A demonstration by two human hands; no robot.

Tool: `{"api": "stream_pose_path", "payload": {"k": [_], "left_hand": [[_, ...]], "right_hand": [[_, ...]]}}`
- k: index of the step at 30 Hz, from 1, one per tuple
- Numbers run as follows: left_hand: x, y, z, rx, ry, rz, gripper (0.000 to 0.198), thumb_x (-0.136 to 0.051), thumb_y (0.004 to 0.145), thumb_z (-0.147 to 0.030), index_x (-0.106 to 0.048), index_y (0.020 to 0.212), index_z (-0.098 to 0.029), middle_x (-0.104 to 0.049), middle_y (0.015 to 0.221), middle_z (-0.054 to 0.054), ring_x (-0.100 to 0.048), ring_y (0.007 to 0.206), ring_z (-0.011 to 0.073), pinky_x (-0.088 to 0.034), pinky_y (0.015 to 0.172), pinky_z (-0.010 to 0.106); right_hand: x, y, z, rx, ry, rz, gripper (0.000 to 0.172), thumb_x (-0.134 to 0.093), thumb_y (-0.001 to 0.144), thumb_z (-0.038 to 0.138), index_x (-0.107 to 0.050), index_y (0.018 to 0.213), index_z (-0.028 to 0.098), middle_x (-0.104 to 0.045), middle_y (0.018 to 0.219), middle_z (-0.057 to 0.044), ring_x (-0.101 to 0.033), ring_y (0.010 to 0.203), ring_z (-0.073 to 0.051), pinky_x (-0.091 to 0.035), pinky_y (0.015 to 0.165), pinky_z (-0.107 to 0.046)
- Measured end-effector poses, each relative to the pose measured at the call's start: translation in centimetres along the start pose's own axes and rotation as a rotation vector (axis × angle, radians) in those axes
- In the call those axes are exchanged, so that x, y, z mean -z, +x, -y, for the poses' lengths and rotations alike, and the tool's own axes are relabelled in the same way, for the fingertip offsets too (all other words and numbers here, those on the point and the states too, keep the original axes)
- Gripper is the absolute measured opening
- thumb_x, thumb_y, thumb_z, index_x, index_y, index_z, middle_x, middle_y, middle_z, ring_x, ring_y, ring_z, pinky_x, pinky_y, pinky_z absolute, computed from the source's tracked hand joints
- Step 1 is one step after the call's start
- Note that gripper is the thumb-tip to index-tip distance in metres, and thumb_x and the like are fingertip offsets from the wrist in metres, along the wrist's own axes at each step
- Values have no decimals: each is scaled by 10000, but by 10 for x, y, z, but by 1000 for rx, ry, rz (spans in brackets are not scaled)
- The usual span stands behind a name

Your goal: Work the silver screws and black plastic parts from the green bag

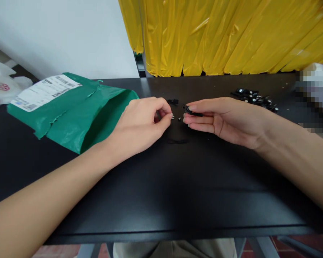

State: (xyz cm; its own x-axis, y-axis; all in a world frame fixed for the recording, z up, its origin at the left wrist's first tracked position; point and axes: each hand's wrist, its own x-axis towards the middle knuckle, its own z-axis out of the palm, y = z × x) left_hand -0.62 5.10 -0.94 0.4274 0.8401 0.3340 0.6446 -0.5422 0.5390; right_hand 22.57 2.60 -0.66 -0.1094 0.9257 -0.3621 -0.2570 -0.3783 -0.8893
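Note:
Over the middle of the black table [161, 193], my left hand [141, 123] pinches a tiny silvery metal piece [173, 117] between thumb and fingertips. Facing it, my right hand [226, 120] holds a small, slim black part [193, 112] between thumb and fingers, its looped end pointing left. The two held pieces are apart. Another tiny metal piece [179, 119] lies between the hands. Just behind sits a small black part [173, 102], and nearer to me lies a thin black cord-like loop [177, 141]. The exact kind of these small parts is too small to tell.
An opened green mailing bag [70, 118] with a white label lies left, partly behind my left hand. A pile of small black and silver parts [254, 98] rests beyond my right wrist. Yellow plastic sheeting [218, 39] hangs behind the table; a white plastic bag [5, 84] is far left.

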Motion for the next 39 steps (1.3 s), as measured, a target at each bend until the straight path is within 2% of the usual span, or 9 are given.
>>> {"api": "stream_pose_path", "payload": {"k": [2,5,15,22,27,34,39], "left_hand": [[1,0,1,12,24,21,78,-732,892,-256,-791,841,-262,-778,807,10,-663,711,207,-430,652,341],[0,0,2,34,44,53,70,-743,892,-267,-792,843,-263,-776,806,15,-652,702,210,-412,628,339],[0,1,0,47,89,108,70,-760,908,-286,-798,854,-262,-762,816,19,-646,719,214,-399,629,352],[5,1,-2,23,177,183,145,-671,982,-294,-809,969,-248,-766,978,23,-692,857,220,-461,728,364],[4,0,1,-7,179,171,140,-676,977,-283,-811,982,-246,-762,1048,18,-688,875,215,-491,770,386],[3,1,2,-24,196,178,118,-696,971,-270,-811,989,-252,-760,1034,14,-694,883,222,-496,787,394],[3,1,3,-30,199,169,115,-714,963,-273,-814,1012,-244,-773,1033,20,-700,870,228,-495,780,396]], "right_hand": [[0,-1,2,-30,-16,-6,63,-805,951,139,-861,922,145,-876,908,-95,-867,823,-196,-743,751,-234],[-1,-2,5,-73,-50,-27,67,-805,936,141,-865,929,112,-870,858,-123,-862,768,-201,-734,694,-218],[0,-3,7,-111,-92,-26,91,-800,943,141,-852,894,86,-866,862,-155,-852,738,-207,-745,702,-244],[-3,-6,12,-163,-124,-30,128,-730,999,90,-846,946,74,-871,894,-130,-855,748,-185,-743,723,-245],[-1,-5,10,-145,-124,-9,126,-747,1008,116,-853,944,93,-873,897,-125,-857,762,-177,-743,735,-243],[-2,-6,7,-54,-117,42,50,-843,965,141,-877,1001,135,-880,902,-92,-862,800,-164,-741,774,-223],[-4,-9,3,47,-148,94,137,-919,892,131,-891,1014,185,-881,913,-53,-857,792,-151,-721,702,-171]]}}
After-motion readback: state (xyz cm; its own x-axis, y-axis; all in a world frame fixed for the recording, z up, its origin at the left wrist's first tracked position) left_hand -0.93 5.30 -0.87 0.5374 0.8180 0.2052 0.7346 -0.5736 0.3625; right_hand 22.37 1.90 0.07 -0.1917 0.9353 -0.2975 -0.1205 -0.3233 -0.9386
